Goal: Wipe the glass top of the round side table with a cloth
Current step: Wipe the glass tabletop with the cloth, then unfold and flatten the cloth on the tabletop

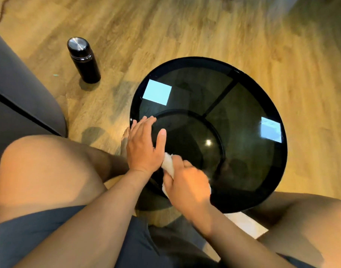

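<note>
One glass table [243,105], left hand [144,146] flat on it, right hand [187,182] gripping white cloth [168,165]

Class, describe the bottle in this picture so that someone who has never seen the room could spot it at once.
Start at the round glass-topped table on the wooden floor. Look to its upper left, near the grey sofa: the bottle stands upright on the floor, apart from both. It is the only tall black cylinder there, with a shiny silver cap.
</note>
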Motion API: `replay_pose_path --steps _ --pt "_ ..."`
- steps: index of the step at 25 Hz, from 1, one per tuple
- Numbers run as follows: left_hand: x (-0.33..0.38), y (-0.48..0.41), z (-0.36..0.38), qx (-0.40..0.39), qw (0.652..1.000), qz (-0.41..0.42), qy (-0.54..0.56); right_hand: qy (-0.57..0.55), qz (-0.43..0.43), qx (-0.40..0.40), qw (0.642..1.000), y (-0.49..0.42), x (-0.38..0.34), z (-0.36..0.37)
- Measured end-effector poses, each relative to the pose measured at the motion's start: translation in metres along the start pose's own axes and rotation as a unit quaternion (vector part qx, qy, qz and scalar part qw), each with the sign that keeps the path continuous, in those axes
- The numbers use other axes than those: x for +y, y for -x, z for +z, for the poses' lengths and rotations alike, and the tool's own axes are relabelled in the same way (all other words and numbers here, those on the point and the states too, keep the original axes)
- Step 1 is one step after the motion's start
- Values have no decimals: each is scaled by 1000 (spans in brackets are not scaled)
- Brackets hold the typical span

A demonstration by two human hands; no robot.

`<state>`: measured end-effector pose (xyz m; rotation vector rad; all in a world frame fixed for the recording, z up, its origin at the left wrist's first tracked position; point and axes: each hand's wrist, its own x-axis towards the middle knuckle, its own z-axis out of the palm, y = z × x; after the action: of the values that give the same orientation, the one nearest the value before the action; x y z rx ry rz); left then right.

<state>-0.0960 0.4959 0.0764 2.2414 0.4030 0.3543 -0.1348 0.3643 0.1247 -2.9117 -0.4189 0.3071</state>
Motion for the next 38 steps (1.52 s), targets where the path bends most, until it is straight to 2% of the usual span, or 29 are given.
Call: replay_pose_path --steps 3,5,6,8,9,11,13,15,16,17,19,20,22,23,25,26,27,29,31,33,36,38 --pt "10 0 -3 -18 998 -53 26 -88 -8 -25 996 -18 1 -13" --pt "27 -2 -11 3 988 -103 119 -252 59 5 966 -15 28 -32" --pt "39 -1 -15 -8 975 -126 180 -334 101 28 937 -11 43 -42" --pt "66 8 -22 -137 948 -140 252 -469 152 51 868 -5 68 -61" --pt "77 16 -22 -227 928 -144 260 -544 165 37 822 -1 77 -69" --pt "95 39 -18 -371 884 -146 244 -690 164 -9 705 9 87 -78" --pt "100 58 -14 -422 872 -128 213 -770 145 -44 620 23 94 -77" --pt "100 65 -13 -408 889 -89 191 -804 122 -73 577 36 98 -71" --pt "99 68 -15 -388 902 -67 178 -799 121 -83 583 40 101 -68" --pt "98 70 -16 -360 917 -50 168 -764 125 -85 627 43 103 -64" --pt "98 76 -21 -296 941 -35 160 -653 111 -101 742 49 104 -57" --pt "97 79 -22 -273 948 -43 157 -626 98 -116 765 52 101 -54" --pt "96 83 -24 -273 940 -99 178 -631 96 -142 757 56 94 -53" --pt "95 82 -25 -294 917 -155 222 -637 93 -145 751 57 90 -54" --pt "93 79 -28 -327 847 -263 327 -650 91 -133 743 58 88 -56" --pt "92 79 -30 -336 829 -272 356 -661 100 -127 733 58 89 -56" --pt "90 79 -30 -347 837 -244 345 -675 112 -127 719 58 90 -56" --pt "86 82 -27 -368 884 -150 247 -693 125 -142 696 59 95 -55" --pt "86 85 -24 -354 916 -90 168 -691 126 -149 696 60 95 -53" --pt "86 84 -23 -306 934 -84 164 -690 151 -135 695 59 94 -55" --pt "83 79 -24 -262 931 -143 209 -723 194 -134 649 57 100 -59" --pt "80 77 -23 -260 927 -161 218 -705 195 -130 669 57 103 -57"
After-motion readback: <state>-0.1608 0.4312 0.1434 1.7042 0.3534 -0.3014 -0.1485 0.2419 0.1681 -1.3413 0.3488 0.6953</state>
